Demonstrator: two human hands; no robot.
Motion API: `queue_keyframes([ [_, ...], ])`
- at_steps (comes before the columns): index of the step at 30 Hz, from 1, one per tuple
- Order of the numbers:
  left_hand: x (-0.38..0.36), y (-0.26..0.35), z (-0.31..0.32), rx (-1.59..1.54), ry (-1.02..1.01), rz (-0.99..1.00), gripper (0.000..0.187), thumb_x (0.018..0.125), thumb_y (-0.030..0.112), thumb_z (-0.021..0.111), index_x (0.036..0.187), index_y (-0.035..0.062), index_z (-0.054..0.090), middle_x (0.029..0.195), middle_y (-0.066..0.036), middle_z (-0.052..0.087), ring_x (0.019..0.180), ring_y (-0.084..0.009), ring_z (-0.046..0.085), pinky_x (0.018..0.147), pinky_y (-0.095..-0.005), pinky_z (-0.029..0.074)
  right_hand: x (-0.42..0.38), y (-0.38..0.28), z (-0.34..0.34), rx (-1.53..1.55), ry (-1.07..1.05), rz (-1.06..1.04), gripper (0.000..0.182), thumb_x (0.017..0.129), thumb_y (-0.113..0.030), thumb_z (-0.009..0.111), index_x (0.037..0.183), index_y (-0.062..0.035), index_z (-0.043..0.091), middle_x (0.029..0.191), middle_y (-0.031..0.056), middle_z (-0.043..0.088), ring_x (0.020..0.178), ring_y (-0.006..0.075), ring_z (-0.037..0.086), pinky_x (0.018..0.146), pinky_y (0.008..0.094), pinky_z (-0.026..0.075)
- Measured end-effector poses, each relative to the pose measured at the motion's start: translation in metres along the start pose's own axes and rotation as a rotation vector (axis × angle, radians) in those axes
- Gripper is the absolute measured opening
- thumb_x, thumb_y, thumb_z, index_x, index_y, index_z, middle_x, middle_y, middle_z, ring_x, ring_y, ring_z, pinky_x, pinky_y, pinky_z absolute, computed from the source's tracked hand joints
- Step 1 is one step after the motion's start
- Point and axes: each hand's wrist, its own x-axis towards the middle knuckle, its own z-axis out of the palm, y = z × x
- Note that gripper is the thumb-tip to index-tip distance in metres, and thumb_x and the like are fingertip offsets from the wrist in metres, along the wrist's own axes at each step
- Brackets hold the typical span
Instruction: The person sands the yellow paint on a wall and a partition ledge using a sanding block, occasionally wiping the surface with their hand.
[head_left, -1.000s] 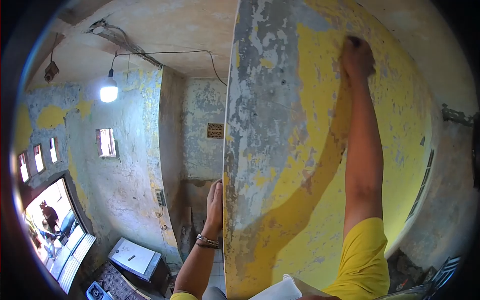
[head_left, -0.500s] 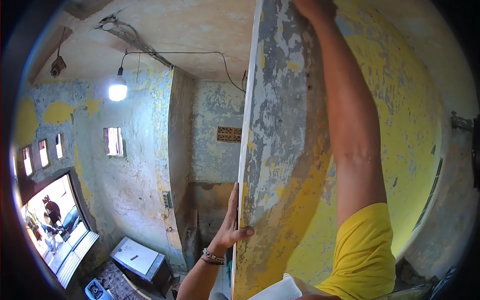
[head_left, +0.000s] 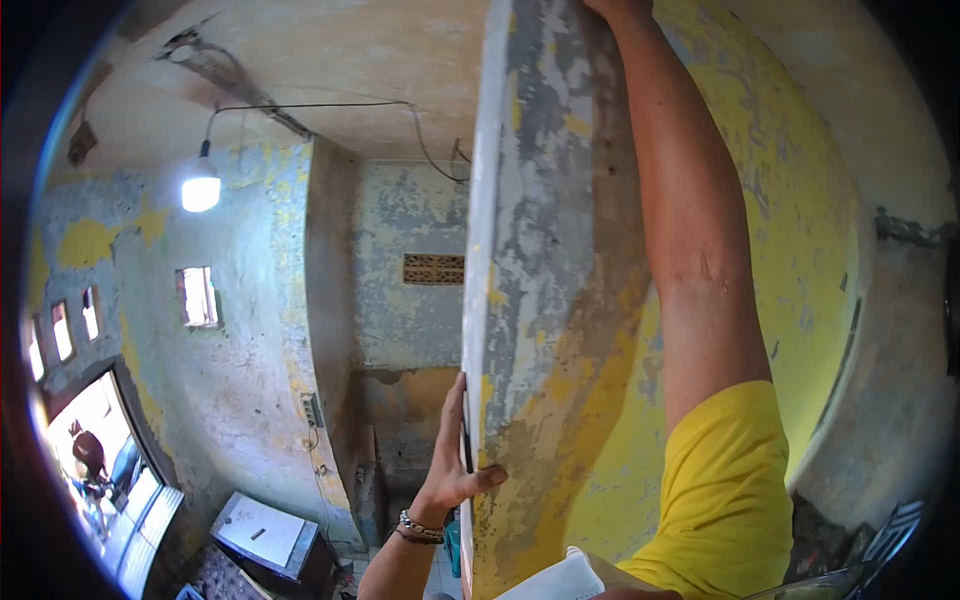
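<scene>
A wall edge [head_left: 540, 250] with flaking grey, white and yellow paint rises through the middle of the view. My left hand [head_left: 458, 470], with a bracelet at the wrist, rests against its lower left corner, thumb spread onto the front face and fingers stretched along the side. My right arm, in a yellow sleeve, reaches up along the wall. Only part of my right hand [head_left: 622, 8] shows at the top edge; its fingers are cut off, so what it holds, if anything, is hidden.
A lit bulb [head_left: 201, 187] hangs at the left from a cable. Below it stand a cabinet with a white top [head_left: 262, 530] and a window opening [head_left: 105, 450]. A vent block [head_left: 433, 269] sits in the back wall. Yellow peeling wall [head_left: 790, 230] curves away at the right.
The view has shifted, so the bulb and back wall appear further left. My right hand sits slightly higher and further left in view. My left hand keeps its place on the wall corner.
</scene>
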Motion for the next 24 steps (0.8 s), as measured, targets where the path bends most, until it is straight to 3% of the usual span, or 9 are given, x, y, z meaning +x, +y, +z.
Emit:
queue_keyframes([
  [4,0.001,0.003,0.002,-0.077,-0.016,-0.019,0.137,0.062,0.041,0.090,0.162,0.0026,0.004,0.162,-0.016,0.024,0.148,-0.0282,0.028,0.120,-0.0436,0.023,-0.063,0.111,-0.043,-0.009,0.117,0.049,0.046,0.096,-0.020,0.046,0.138,-0.0041,0.056,0.144,0.0214,0.053,0.125,0.0395,0.057,0.110,0.0478,0.043],
  [6,-0.001,0.001,0.003,-0.080,-0.012,-0.026,0.137,0.062,0.042,0.089,0.162,0.0040,0.003,0.162,-0.016,0.024,0.148,-0.0286,0.028,0.120,-0.0440,0.024,-0.104,0.230,-0.056,-0.071,0.060,0.153,0.048,0.101,-0.037,0.039,0.144,-0.0227,0.054,0.147,0.0069,0.055,0.133,0.0307,0.053,0.111,0.0427,0.041],
  [7,-0.001,0.000,0.002,-0.075,-0.014,-0.031,0.137,0.062,0.043,0.088,0.162,0.0047,0.002,0.162,-0.016,0.023,0.148,-0.0292,0.028,0.120,-0.0445,0.024,-0.139,0.262,-0.081,-0.211,-0.015,0.253,0.052,0.095,-0.019,0.044,0.147,-0.0250,0.049,0.150,0.0092,0.049,0.135,0.0314,0.050,0.107,0.0494,0.045],
  [10,-0.002,0.001,0.007,-0.053,-0.005,-0.052,0.137,0.062,0.046,0.085,0.162,0.0068,-0.001,0.163,-0.016,0.020,0.148,-0.0315,0.028,0.119,-0.0468,0.025,-0.261,0.380,-0.135,-0.331,-0.104,0.505,0.058,0.095,-0.022,0.045,0.153,-0.0182,0.042,0.157,0.0075,0.042,0.142,0.0288,0.043,0.115,0.0443,0.038],
  [14,-0.002,-0.001,0.010,-0.062,0.020,-0.050,0.137,0.062,0.049,0.084,0.162,0.0080,0.000,0.163,-0.016,0.022,0.148,-0.0316,0.028,0.118,-0.0472,0.028,-0.260,0.368,-0.151,-0.242,-0.141,0.628,0.063,0.092,-0.023,0.052,0.154,-0.0192,0.041,0.161,0.0073,0.038,0.145,0.0269,0.039,0.118,0.0403,0.034],
  [16,-0.004,-0.004,0.011,-0.073,0.041,-0.049,0.137,0.062,0.050,0.084,0.162,0.0075,0.002,0.163,-0.016,0.023,0.148,-0.0312,0.029,0.118,-0.0469,0.028,-0.203,0.335,-0.094,-0.293,-0.009,0.312,0.059,0.090,-0.020,0.056,0.149,-0.0184,0.049,0.151,0.0101,0.050,0.139,0.0268,0.047,0.111,0.0415,0.042],
  [18,-0.006,-0.014,0.009,-0.054,0.086,-0.023,0.135,0.062,0.055,0.086,0.162,0.0062,0.009,0.160,-0.014,0.028,0.145,-0.0295,0.033,0.116,-0.0459,0.031,-0.139,0.186,-0.084,0.053,-0.089,0.226,0.050,0.100,-0.036,0.047,0.145,-0.0157,0.054,0.152,0.0070,0.050,0.138,0.0255,0.049,0.111,0.0378,0.040],
  [20,-0.011,-0.015,0.001,0.004,0.127,-0.028,0.133,0.062,0.057,0.086,0.161,0.0054,0.014,0.156,-0.013,0.033,0.142,-0.0279,0.037,0.114,-0.0447,0.034,-0.101,0.094,-0.037,0.138,0.178,-0.326,0.044,0.093,-0.017,0.050,0.134,-0.0041,0.060,0.139,0.0247,0.057,0.124,0.0406,0.057,0.110,0.0475,0.043],
  [24,-0.010,-0.006,0.011,0.025,0.160,-0.047,0.132,0.060,0.060,0.088,0.159,0.0044,0.020,0.145,-0.010,0.045,0.132,-0.0245,0.045,0.108,-0.0405,0.039,-0.136,0.022,-0.056,0.200,0.093,-0.365,0.045,0.092,-0.017,0.055,0.135,-0.0015,0.060,0.136,0.0281,0.058,0.123,0.0462,0.055,0.108,0.0497,0.044],
])
